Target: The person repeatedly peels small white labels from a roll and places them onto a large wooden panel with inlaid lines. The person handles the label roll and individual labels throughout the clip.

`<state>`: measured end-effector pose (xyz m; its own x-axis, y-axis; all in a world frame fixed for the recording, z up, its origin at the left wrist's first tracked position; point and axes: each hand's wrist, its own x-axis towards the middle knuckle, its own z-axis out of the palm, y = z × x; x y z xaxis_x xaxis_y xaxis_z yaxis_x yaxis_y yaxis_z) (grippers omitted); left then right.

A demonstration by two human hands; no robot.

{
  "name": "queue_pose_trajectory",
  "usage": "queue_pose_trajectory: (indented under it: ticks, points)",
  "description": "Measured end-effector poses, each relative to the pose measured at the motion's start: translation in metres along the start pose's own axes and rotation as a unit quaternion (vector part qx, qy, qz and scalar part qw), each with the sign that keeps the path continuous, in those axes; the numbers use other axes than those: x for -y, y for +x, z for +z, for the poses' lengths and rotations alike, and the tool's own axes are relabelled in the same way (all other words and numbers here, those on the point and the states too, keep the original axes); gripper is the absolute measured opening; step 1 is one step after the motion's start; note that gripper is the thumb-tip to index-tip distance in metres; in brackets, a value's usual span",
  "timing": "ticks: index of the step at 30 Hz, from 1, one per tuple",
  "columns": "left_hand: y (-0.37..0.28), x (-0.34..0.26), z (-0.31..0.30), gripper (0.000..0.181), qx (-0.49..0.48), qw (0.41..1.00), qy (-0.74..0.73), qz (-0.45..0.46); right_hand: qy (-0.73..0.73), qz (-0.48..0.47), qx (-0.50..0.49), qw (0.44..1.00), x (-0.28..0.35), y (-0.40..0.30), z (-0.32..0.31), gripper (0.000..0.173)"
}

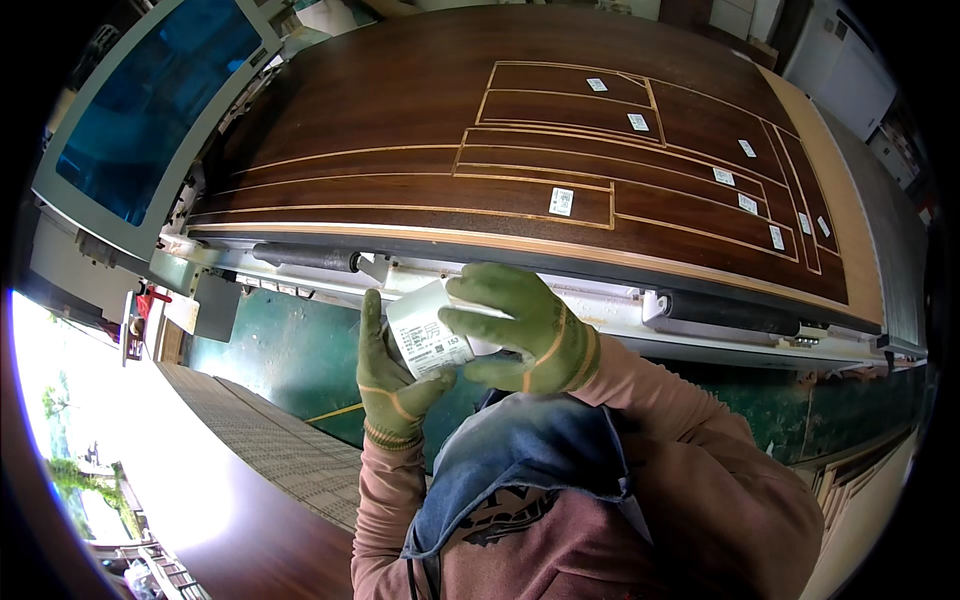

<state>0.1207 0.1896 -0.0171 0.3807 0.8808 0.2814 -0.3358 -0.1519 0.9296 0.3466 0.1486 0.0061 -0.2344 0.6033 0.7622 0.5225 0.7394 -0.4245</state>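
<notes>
Both my hands wear green work gloves and hold a roll of white printed labels [420, 319] in front of my chest. My left hand [394, 382] cups the roll from its left and below, thumb along the lower edge. From the right, my right hand [517, 322] reaches over it, fingers on the label strip and the roll's side. Just beyond lies a dark brown wood-grain panel [360, 180] with parts outlined by pale cut grooves. Several white labels [561, 201] stick to those parts.
A machine gantry with a blue window [161, 105] stands at the left end of the machine bed. Black rollers [731, 313] line the bed's near edge. Stacked boards [262, 442] lie at lower left, above a green floor [292, 352]. More boards [855, 480] lean at lower right.
</notes>
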Motion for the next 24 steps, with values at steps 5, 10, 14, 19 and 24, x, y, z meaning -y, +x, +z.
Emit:
queue_pose_trajectory:
  ticks: [5,10,14,19,24]
  points:
    - [-0.003,-0.005,0.010,0.117,0.034,0.998,0.026,-0.035,-0.043,-0.042,0.025,0.998,-0.009,-0.015,0.010,0.042]
    - [-0.009,-0.002,0.014,0.109,0.047,0.995,0.046,-0.069,0.003,-0.024,0.026,0.999,-0.013,-0.028,0.005,0.037]
    - [-0.015,0.006,0.013,0.105,0.064,0.993,0.064,-0.080,0.041,-0.029,0.031,0.998,-0.019,-0.037,0.002,0.031]
    - [-0.018,0.007,0.016,0.104,0.080,0.987,0.100,-0.098,0.087,-0.015,0.037,0.995,-0.026,-0.047,-0.001,0.030]
    - [-0.019,0.009,0.017,0.101,0.059,0.989,0.114,-0.074,0.143,0.089,-0.016,0.986,-0.018,-0.046,-0.001,0.046]
